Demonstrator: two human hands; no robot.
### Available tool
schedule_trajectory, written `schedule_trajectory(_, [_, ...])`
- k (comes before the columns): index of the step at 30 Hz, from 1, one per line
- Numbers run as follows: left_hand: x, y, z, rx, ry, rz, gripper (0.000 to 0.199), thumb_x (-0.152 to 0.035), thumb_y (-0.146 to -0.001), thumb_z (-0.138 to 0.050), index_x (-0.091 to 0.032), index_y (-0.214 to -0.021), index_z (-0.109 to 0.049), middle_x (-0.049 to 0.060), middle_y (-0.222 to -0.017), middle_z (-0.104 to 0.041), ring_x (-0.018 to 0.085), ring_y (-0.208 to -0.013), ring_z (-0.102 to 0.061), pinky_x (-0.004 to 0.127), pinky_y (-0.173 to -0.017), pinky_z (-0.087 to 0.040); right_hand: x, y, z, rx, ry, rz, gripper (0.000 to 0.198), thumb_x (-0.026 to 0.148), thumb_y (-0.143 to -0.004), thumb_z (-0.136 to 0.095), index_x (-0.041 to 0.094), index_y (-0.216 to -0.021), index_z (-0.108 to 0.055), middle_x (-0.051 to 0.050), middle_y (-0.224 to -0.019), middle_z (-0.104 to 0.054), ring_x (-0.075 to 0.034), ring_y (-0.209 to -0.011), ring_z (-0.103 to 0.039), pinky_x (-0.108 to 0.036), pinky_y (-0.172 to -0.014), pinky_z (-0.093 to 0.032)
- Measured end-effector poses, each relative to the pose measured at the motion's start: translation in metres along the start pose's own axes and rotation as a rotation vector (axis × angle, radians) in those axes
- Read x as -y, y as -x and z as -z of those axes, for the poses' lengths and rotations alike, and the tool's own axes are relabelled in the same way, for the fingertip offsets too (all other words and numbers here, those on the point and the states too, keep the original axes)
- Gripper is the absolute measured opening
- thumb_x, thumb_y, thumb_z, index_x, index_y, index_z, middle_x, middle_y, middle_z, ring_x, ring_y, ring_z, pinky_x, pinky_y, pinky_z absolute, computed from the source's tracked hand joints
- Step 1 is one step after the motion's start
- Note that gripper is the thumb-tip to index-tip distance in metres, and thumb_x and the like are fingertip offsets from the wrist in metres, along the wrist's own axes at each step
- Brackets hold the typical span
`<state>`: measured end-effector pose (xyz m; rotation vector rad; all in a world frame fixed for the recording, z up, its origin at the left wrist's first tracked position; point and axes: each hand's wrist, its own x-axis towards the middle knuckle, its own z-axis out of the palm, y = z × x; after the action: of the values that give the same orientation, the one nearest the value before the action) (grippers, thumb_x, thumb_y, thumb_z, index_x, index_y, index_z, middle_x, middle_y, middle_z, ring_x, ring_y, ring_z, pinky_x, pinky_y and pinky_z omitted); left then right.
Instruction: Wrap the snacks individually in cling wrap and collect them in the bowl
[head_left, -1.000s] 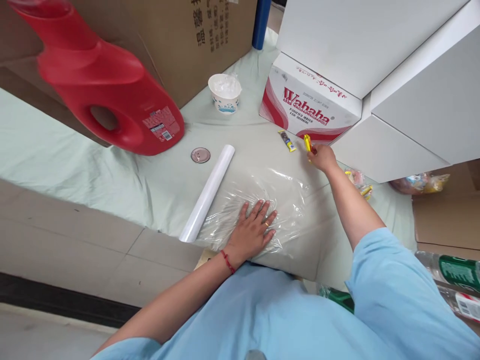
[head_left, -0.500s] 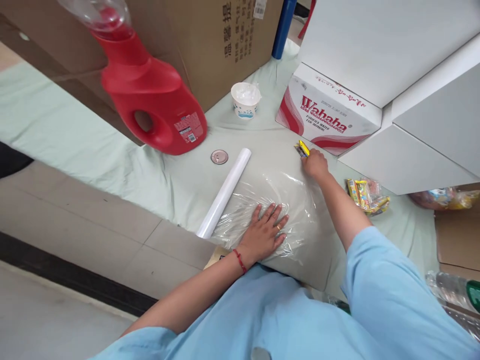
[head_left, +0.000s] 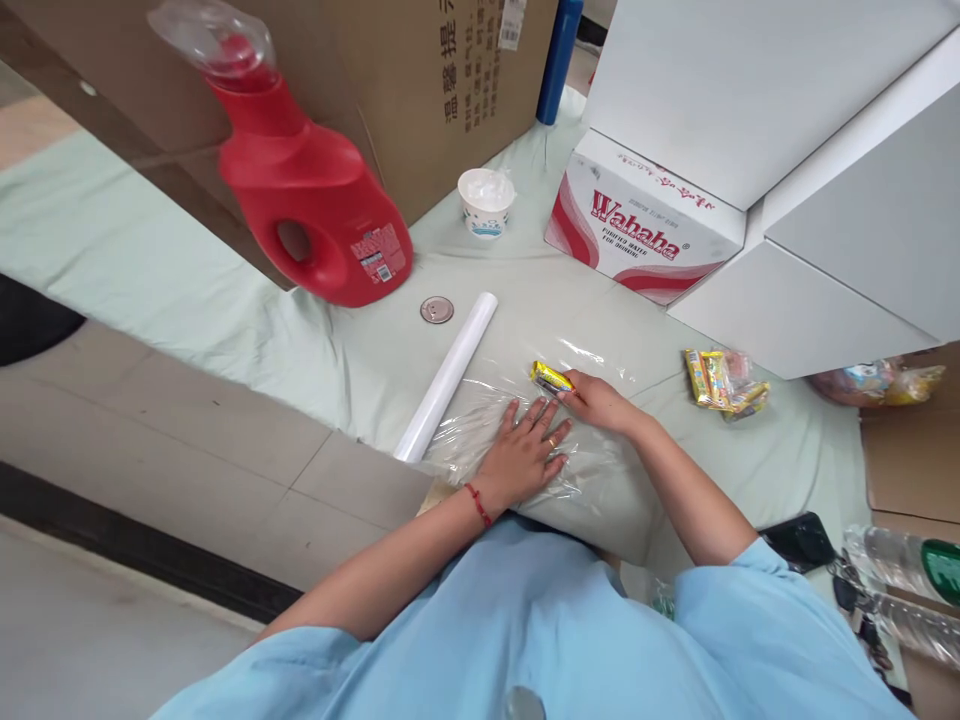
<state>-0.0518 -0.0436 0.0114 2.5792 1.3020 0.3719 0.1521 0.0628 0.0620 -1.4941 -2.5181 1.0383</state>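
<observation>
My left hand (head_left: 525,458) lies flat, fingers spread, on a sheet of clear plastic film (head_left: 480,425) that is wrinkled around it. A white roll (head_left: 450,375), seemingly of the film, lies slantwise to its left. Just beyond the left fingertips, my right hand (head_left: 596,400) grips a small yellow-wrapped snack packet (head_left: 551,377) with a dark lower side, over the film. Similar yellow snack packets (head_left: 720,380) lie in a little pile to the right.
A red detergent jug (head_left: 315,200), a paper cup (head_left: 486,203) and a round silver disc (head_left: 436,310) stand or lie beyond the roll. A brown carton (head_left: 405,100) and a Wahaba-lettered water box (head_left: 637,230) border the back. Plastic bottles (head_left: 892,560) and a black phone (head_left: 799,540) are at right.
My right hand has moved left and nearer to me with the yellow packet, from beside the water box to over the film. My left hand has stayed flat on the film.
</observation>
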Motion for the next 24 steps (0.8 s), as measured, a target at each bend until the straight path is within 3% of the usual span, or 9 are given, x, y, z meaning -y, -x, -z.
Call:
schedule_trajectory(2, [0.000, 0.000, 0.000, -0.001, -0.010, -0.002, 0.057, -0.055, -0.109, -0.040, -0.029, -0.157, -0.053, 0.012, -0.172, -0.042, 0.032, -0.160, -0.036, 0.064, -0.131, -0.019, 0.006, -0.002, -0.004, 0.002, 0.157, -0.077, 0.031, 0.037, -0.109, -0.046, 0.017, -0.126, -0.061, -0.010, -0.110, -0.073, -0.023, -0.095, -0.066, -0.031, -0.083, -0.046])
schedule_trajectory(6, [-0.001, 0.000, 0.000, 0.002, -0.013, 0.002, 0.057, -0.055, -0.109, -0.041, -0.029, -0.158, -0.052, 0.012, -0.171, -0.043, 0.032, -0.160, -0.036, 0.064, -0.131, -0.019, 0.015, -0.002, -0.006, -0.124, 0.475, -0.220, 0.039, 0.036, -0.112, -0.040, 0.015, -0.135, -0.062, -0.018, -0.128, -0.068, -0.032, -0.118, -0.059, -0.038, -0.094, -0.045])
schedule_trajectory(12, [-0.001, 0.000, 0.000, 0.002, -0.001, 0.001, 0.057, -0.054, -0.108, -0.042, -0.028, -0.159, -0.052, 0.012, -0.172, -0.041, 0.032, -0.161, -0.033, 0.065, -0.131, -0.019, 0.028, -0.004, -0.021, -0.274, 0.494, -0.211, 0.054, 0.050, -0.108, -0.049, 0.018, -0.151, -0.054, -0.020, -0.145, -0.060, -0.037, -0.129, -0.049, -0.048, -0.103, -0.044])
schedule_trajectory(14, [-0.001, 0.000, 0.000, 0.001, -0.001, 0.001, 0.057, -0.054, -0.108, -0.042, -0.028, -0.158, -0.052, 0.012, -0.172, -0.041, 0.032, -0.162, -0.032, 0.065, -0.131, -0.019, 0.029, -0.007, -0.025, -0.274, 0.476, -0.203, 0.059, 0.051, -0.105, -0.053, 0.018, -0.154, -0.052, -0.021, -0.143, -0.061, -0.039, -0.128, -0.049, -0.050, -0.102, -0.044])
schedule_trajectory(24, [-0.001, 0.001, -0.003, -0.035, -0.003, -0.008, 0.056, -0.053, -0.109, -0.039, -0.026, -0.157, -0.053, 0.012, -0.170, -0.045, 0.032, -0.159, -0.036, 0.064, -0.131, -0.018, 0.016, -0.007, -0.007, -0.122, 0.607, -0.212, 0.039, 0.036, -0.100, -0.059, 0.015, -0.132, -0.065, -0.020, -0.127, -0.067, -0.036, -0.120, -0.057, -0.044, -0.098, -0.043])
